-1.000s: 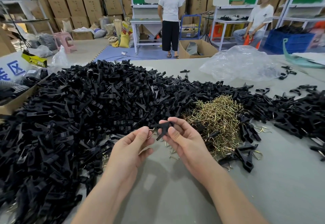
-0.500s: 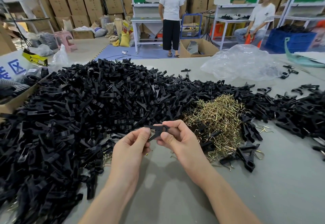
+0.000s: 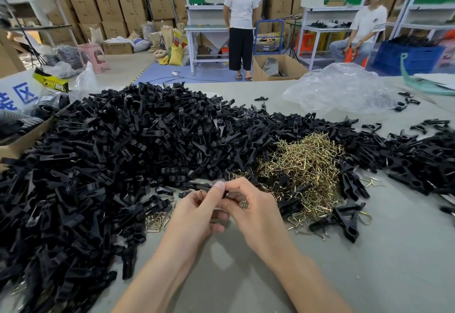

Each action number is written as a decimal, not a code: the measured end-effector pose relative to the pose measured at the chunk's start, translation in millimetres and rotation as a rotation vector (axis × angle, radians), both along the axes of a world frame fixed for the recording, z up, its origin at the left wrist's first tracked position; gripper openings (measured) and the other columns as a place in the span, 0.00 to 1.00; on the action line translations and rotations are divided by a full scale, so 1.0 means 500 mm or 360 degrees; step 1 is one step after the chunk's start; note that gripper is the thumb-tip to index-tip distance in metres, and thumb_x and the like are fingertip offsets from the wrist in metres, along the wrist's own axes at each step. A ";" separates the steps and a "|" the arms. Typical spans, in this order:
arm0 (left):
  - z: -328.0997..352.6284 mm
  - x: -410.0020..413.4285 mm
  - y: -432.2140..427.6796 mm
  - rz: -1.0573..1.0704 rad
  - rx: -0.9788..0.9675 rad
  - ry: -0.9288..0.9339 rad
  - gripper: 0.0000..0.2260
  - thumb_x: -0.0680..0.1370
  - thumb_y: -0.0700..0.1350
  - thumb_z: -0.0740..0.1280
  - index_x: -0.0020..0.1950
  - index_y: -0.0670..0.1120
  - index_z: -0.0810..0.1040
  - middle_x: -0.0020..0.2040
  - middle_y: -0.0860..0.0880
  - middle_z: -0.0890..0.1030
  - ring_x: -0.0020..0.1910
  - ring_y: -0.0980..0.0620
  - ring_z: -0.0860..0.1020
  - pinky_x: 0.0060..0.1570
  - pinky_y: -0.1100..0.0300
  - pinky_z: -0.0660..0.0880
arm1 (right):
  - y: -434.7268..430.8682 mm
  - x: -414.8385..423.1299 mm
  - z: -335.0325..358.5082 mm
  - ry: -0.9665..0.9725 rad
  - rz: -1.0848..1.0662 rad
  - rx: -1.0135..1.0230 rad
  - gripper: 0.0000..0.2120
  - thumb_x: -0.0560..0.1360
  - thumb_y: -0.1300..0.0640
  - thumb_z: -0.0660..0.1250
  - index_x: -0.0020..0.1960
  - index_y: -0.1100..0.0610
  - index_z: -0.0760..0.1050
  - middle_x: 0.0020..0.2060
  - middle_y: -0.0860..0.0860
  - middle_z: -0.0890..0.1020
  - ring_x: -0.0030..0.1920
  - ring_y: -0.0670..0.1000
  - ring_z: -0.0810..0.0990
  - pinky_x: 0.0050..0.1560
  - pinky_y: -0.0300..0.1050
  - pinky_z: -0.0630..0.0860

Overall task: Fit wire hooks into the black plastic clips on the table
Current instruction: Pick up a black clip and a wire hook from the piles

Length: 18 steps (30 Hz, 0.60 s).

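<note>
Two hands meet fingertip to fingertip over the near middle of the desk (image 3: 369, 275): left hand (image 3: 194, 214) and right hand (image 3: 258, 216). Both narrow, fingers curled.

One black clip (image 3: 226, 193) gripped in the right hand, mostly hidden by fingers, held just above the desk at the near edge of the piles. One wire hook (image 3: 202, 194) pinched between left thumb and forefinger, showing as a brass loop at the 9 o'clock end of the clip and touching it. Cannot tell how far seated. One more bent wire end (image 3: 243, 205) against the right palm; cannot tell whether part of the same hook.

Stock on the desk, taken from the hands:
- One large heap of clips (image 3: 118, 155), from 8 to 12 o'clock, far too many to count.
- One smaller heap of hooks (image 3: 305, 165), at 2 o'clock, ringed by clips, likewise uncountable.
- One second spread of clips (image 3: 423, 162), at 3 o'clock, reaching the frame edge.
- A few loose hooks (image 3: 157, 221), at 9 o'clock, beside the large heap.
- One clear plastic bag (image 3: 339, 88), at 1 o'clock, far side.

Beyond the desk, two people: one standing person (image 3: 242, 17) at 12 o'clock, one seated person (image 3: 364, 29) at 1 o'clock.
</note>
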<state>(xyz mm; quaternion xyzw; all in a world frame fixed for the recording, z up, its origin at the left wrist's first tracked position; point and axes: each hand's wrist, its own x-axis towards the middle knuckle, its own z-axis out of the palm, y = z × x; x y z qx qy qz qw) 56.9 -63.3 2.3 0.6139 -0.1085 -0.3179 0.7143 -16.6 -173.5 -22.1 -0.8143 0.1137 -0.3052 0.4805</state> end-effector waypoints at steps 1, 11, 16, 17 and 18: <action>0.003 0.001 0.002 -0.0054 -0.0029 0.0026 0.25 0.71 0.55 0.70 0.55 0.35 0.77 0.35 0.45 0.81 0.33 0.51 0.78 0.29 0.62 0.74 | 0.000 0.000 0.001 0.0018 -0.0042 -0.0026 0.11 0.75 0.53 0.74 0.52 0.38 0.78 0.46 0.38 0.82 0.52 0.37 0.80 0.50 0.26 0.71; 0.005 0.009 0.011 -0.0322 -0.0152 0.0134 0.27 0.66 0.57 0.71 0.54 0.37 0.81 0.37 0.44 0.80 0.35 0.49 0.78 0.35 0.58 0.76 | -0.002 -0.006 0.016 0.0086 0.0051 0.0013 0.15 0.73 0.47 0.76 0.58 0.39 0.80 0.53 0.36 0.80 0.59 0.37 0.78 0.58 0.30 0.71; 0.008 0.002 0.009 -0.0361 -0.0179 0.0147 0.32 0.71 0.58 0.68 0.60 0.30 0.76 0.48 0.39 0.79 0.50 0.44 0.77 0.50 0.51 0.75 | 0.011 0.001 0.017 0.0097 0.0123 -0.0320 0.11 0.72 0.56 0.76 0.54 0.53 0.82 0.50 0.40 0.80 0.57 0.43 0.72 0.56 0.32 0.69; 0.009 0.002 0.010 -0.0355 -0.0195 0.0158 0.34 0.72 0.58 0.68 0.61 0.29 0.74 0.49 0.40 0.79 0.50 0.45 0.77 0.51 0.52 0.75 | 0.013 0.003 0.018 0.0104 0.0132 -0.0364 0.11 0.73 0.56 0.75 0.54 0.54 0.81 0.50 0.40 0.80 0.56 0.43 0.72 0.56 0.33 0.69; 0.008 0.003 0.011 -0.0351 -0.0208 0.0166 0.35 0.72 0.59 0.68 0.62 0.29 0.73 0.49 0.40 0.80 0.51 0.45 0.77 0.53 0.52 0.75 | 0.013 0.004 0.019 0.0107 0.0138 -0.0384 0.11 0.73 0.56 0.75 0.54 0.54 0.81 0.50 0.40 0.80 0.56 0.43 0.71 0.57 0.34 0.69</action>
